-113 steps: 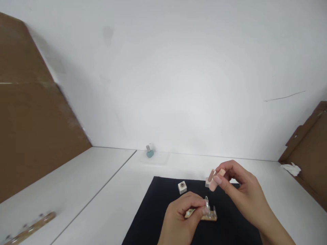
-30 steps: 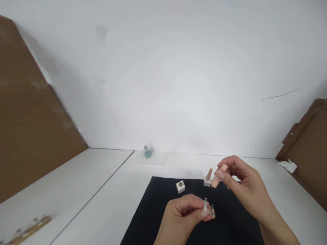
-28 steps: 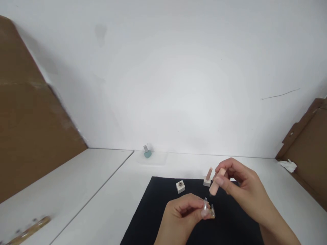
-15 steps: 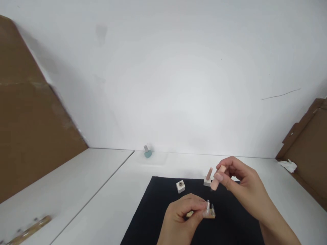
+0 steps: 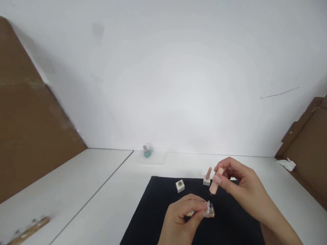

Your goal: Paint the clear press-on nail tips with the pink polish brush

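My left hand (image 5: pixel 182 217) is closed on a small wooden strip with clear nail tips (image 5: pixel 209 211), pinched near its end between thumb and fingers. To the upper right, my right hand (image 5: pixel 237 180) pinches a pale pink nail polish cap (image 5: pixel 216 182). A short dark brush tip points down from the cap, a little above the nail tips and apart from them. Behind my left hand stands an uncapped white square nail polish bottle (image 5: pixel 180 186) with a dark round mouth. Another white bottle (image 5: pixel 206 180) wears a tall pink cap and stands just beyond the cap I hold.
Both bottles stand on a black mat (image 5: pixel 149 207) on the white table. A teal blob with a grey stick (image 5: pixel 147 153) sits by the wall. Another wooden strip (image 5: pixel 32 230) lies at lower left. Cardboard panels (image 5: pixel 33 119) flank both sides, and a crumpled white tissue (image 5: pixel 287 164) lies right.
My right hand has brought the pink cap slightly down and left, with its brush nearer the nail tips. My left hand has hardly moved.
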Motion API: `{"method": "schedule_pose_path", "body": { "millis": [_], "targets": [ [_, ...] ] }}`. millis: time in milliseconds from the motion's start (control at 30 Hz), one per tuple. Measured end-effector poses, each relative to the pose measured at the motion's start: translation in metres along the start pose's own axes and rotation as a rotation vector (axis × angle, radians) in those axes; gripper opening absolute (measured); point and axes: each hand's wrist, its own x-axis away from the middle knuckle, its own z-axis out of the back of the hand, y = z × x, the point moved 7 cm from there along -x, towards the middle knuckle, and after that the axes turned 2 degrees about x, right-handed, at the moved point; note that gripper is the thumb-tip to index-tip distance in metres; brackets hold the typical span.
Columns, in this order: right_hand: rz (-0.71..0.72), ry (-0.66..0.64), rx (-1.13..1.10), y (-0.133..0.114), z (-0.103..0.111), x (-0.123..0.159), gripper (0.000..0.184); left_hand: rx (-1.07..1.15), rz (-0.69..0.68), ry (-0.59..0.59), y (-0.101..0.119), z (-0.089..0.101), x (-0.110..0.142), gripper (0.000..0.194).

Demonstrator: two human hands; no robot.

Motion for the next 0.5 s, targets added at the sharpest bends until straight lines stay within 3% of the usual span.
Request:
{"method": "schedule_pose_path", "body": {
  "millis": [100,300,500],
  "targets": [
    [-0.019,-0.081,-0.021,0.001,-0.009,0.001,0.02,-0.015,-0.001,0.006,0.0,0.0,0.0,0.019],
    [-0.027,0.106,0.074,0.004,0.003,-0.004,0.017,-0.022,0.012,-0.001,0.001,-0.001,-0.002,0.019],
    [-0.041,-0.184,0.002,-0.002,-0.016,0.005,0.015,-0.055,0.043,-0.002,-0.001,-0.001,-0.001,0.018]
  ]
}}
